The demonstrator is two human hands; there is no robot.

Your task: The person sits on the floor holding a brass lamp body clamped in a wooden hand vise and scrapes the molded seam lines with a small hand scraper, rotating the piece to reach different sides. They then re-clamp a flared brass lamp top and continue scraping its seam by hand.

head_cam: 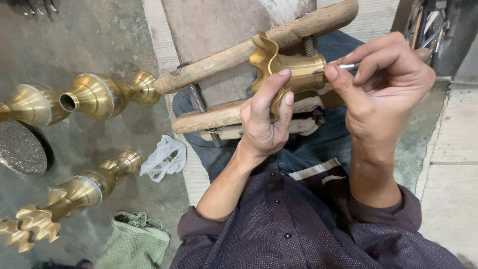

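A brass vase (pixel 291 72) sits clamped between the two bars of a wooden vise (pixel 259 47). The left hand (pixel 264 119) curls around the vase's fluted rim; the right hand (pixel 386 82) pinches a thin metal tool (pixel 348 66), apparently touching its neck. Left of the vise lie three brass candlestick pieces (pixel 104 94).

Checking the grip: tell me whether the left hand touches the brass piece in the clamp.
Touching. Head view shows the left hand fingers pressed on the brass piece.
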